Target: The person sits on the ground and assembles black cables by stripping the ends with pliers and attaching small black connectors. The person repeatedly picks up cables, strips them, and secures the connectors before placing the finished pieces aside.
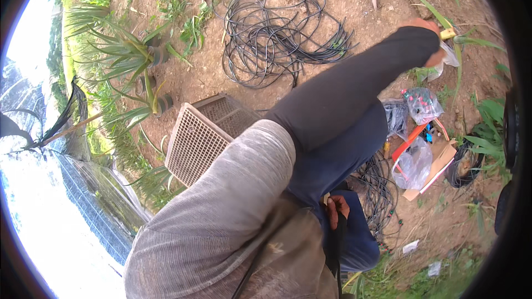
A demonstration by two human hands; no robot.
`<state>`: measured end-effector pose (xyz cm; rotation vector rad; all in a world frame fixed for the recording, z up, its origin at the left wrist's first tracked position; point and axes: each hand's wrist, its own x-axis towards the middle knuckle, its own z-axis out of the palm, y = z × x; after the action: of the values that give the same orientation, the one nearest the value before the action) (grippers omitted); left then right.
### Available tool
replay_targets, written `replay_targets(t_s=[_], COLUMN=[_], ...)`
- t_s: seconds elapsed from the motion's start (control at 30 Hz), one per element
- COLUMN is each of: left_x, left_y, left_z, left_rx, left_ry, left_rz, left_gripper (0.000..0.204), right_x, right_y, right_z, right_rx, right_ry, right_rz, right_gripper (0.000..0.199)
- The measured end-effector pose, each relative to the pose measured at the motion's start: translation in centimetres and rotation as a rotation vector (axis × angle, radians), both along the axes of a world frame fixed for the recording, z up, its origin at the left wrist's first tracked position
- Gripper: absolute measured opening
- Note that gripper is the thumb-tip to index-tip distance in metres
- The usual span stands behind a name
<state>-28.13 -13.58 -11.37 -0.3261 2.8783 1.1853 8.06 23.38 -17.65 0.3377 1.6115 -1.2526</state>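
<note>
Your left hand point(436, 57) is at two o'clock beside the yellow piece point(448, 34); I can't tell its grip. Your right hand point(337, 211), at five, has curled fingers, contents unclear. Hold your knee point(368, 135) clear of the plastic bags point(424, 105) at three.

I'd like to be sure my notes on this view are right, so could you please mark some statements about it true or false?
1. Tangled black tubing lies on soil. True.
2. The lattice crate is bright blue. False: it is tan.
3. A small yellow item shows beside the left hand. True, though whether it is held is unclear.
4. Both arms are stretched far out. False: only the left is; the right hand is close to the trousers.
5. The trousers are white. False: they are dark blue.
</note>
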Motion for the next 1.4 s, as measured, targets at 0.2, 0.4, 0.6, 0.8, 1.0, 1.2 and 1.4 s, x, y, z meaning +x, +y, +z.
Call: replay_targets(t_s=[0.2,0.4,0.6,0.8,1.0,1.2,1.4], left_x=[18.4,34.2,33.1,34.6,33.2,31.8,34.1], left_y=[-14.0,-13.7,-13.5,-14.0,-18.6,-27.2,-26.9], left_z=[-17.9,-26.6,-32.5,-32.0,-20.1,-2.5,-11.7], left_rx=[-0.24,-0.11,-0.087,-0.393,-0.549,-0.2,-0.06], left_ry=[-0.778,-0.722,-0.762,-0.707,-0.379,-0.462,-0.901], left_rz=[-0.069,0.232,0.277,0.056,-0.162,-0.091,-0.064], left_gripper=[0.025,0.053,0.058,0.024,0.017,0.039,0.036], right_x=[1.5,2.6,3.0,3.1,3.2,3.2,3.5], right_y=[-0.4,0.5,0.8,0.2,0.9,1.5,1.3], right_z=[1.6,0.7,0.3,1.0,0.5,-0.8,-0.4], right_rx=[0.156,0.143,0.132,0.146,0.204,0.05,0.03], right_ry=[0.092,0.111,0.072,0.14,0.183,0.226,0.291], right_rz=[-0.118,-0.037,-0.119,-0.117,-0.138,-0.291,-0.263], right_gripper=[0.011,0.013,0.014,0.016,0.022,0.019,0.021])
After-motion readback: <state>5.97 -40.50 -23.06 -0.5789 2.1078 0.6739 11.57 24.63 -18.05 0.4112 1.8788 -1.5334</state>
